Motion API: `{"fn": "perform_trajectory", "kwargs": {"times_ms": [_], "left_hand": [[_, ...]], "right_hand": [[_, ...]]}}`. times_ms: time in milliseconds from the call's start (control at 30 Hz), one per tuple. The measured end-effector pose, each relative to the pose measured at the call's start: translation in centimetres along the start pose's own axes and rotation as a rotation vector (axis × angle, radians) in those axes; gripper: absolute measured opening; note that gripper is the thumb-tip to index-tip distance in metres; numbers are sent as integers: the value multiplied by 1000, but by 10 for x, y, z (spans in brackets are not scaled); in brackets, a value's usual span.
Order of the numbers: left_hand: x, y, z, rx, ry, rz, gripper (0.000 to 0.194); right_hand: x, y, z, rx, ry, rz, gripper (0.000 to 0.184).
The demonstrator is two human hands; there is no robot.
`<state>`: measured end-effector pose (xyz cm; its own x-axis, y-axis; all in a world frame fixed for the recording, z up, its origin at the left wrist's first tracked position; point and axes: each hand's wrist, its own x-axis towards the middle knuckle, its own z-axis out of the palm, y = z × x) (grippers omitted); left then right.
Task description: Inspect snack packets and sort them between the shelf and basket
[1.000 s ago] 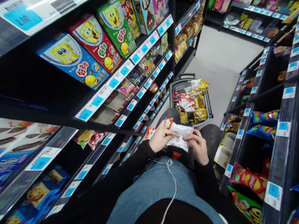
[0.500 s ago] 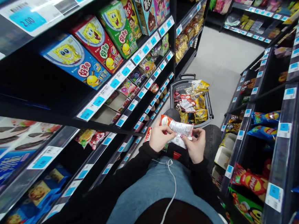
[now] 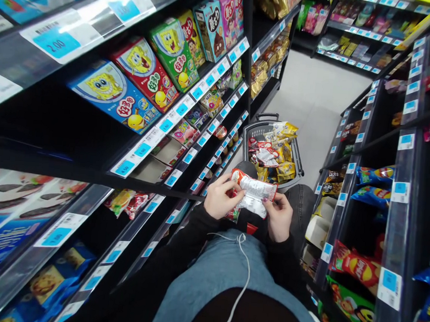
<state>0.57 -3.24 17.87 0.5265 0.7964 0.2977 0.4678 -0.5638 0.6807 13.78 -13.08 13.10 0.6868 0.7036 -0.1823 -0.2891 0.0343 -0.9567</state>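
Both hands hold a small red and white snack packet (image 3: 254, 194) above my lap, its printed back turned up. My left hand (image 3: 222, 197) grips the packet's left side with thumb and fingers. On the right side, my right hand (image 3: 279, 216) pinches the edge, thumb on top. Part of another red and green packet (image 3: 233, 214) shows below the left hand; what supports it is hidden. Just beyond my knees, a grey shopping basket (image 3: 299, 160) stands on the floor, heaped with yellow packets (image 3: 286, 166) and red and white packets (image 3: 267, 154).
Shelves with SpongeBob boxes (image 3: 104, 85) and price labels rise close on my left. On the right, a shelf holds blue chip bags (image 3: 372, 195) and a red chip bag (image 3: 358, 261). Pale floor (image 3: 310, 84) runs along the aisle to a far shelf (image 3: 354, 30).
The packet has been spread flatter, so more of its white printed back shows. My left hand has shifted slightly left. The view has tilted a little.
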Motion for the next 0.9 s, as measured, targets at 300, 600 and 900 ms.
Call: {"fn": "perform_trajectory", "kwargs": {"times_ms": [300,600,900], "left_hand": [[-6,-8,-5,-358,-169,-385,21],[-9,-9,-9,-412,-123,-475,31],[-18,-20,-6,-697,-130,-864,48]], "right_hand": [[-7,-8,2,-23,-78,-199,14],[-7,-4,-1,-21,-331,96,29],[-23,13,4,-148,-201,-62,23]]}}
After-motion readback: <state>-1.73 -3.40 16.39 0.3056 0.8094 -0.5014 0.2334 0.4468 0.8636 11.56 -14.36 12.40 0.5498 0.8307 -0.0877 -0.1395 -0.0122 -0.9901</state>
